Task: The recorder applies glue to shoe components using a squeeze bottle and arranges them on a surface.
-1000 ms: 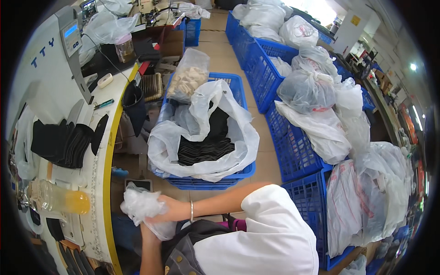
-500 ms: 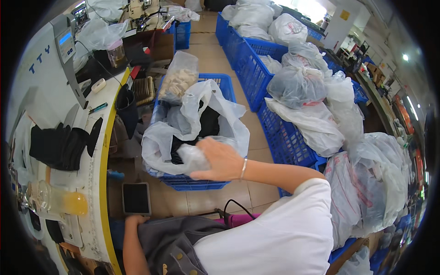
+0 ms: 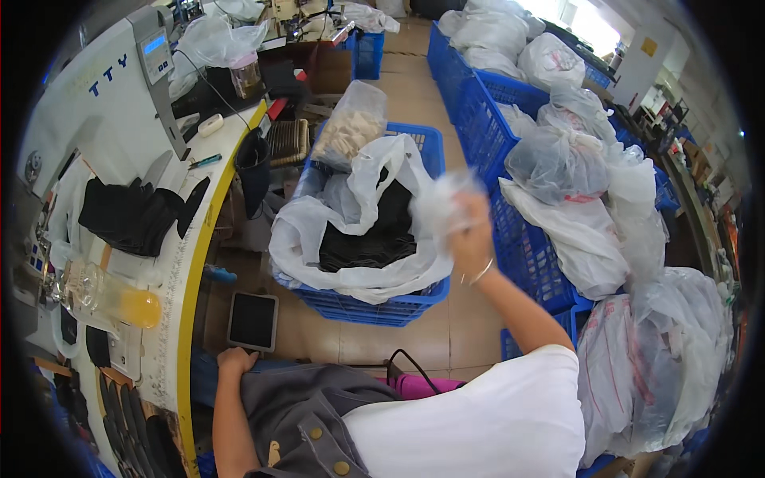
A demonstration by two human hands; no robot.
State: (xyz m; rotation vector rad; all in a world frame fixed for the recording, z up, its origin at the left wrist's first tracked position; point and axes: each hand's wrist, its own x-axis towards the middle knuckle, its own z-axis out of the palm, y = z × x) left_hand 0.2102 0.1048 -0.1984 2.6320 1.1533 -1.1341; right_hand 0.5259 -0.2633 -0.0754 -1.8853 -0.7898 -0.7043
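Note:
My right hand (image 3: 472, 231) is raised over the right rim of a blue plastic basket (image 3: 374, 311), closed around a crumpled clear plastic bag (image 3: 445, 203) that is blurred by motion. Inside the basket a white plastic bag (image 3: 299, 259) gapes wide, with folded black fabric pieces (image 3: 366, 248) showing in it. A clear bag of beige pieces (image 3: 351, 137) leans at the basket's far left. My left hand (image 3: 237, 360) rests on my leg beside the worktable, holding nothing that I can see.
Left, a worktable (image 3: 203, 247) with a yellow edge carries a white machine (image 3: 88, 95), black fabric pieces (image 3: 127, 217) and a jar of orange liquid (image 3: 135, 307). Blue crates (image 3: 478, 119) with filled plastic bags (image 3: 558, 163) line the right. A dark flat pedal-like panel (image 3: 253, 321) is near my left hand.
My right hand has lifted away from the white bag's opening, up and to the right, taking the crumpled clear bag along. More black fabric now shows. The whole view has shifted somewhat.

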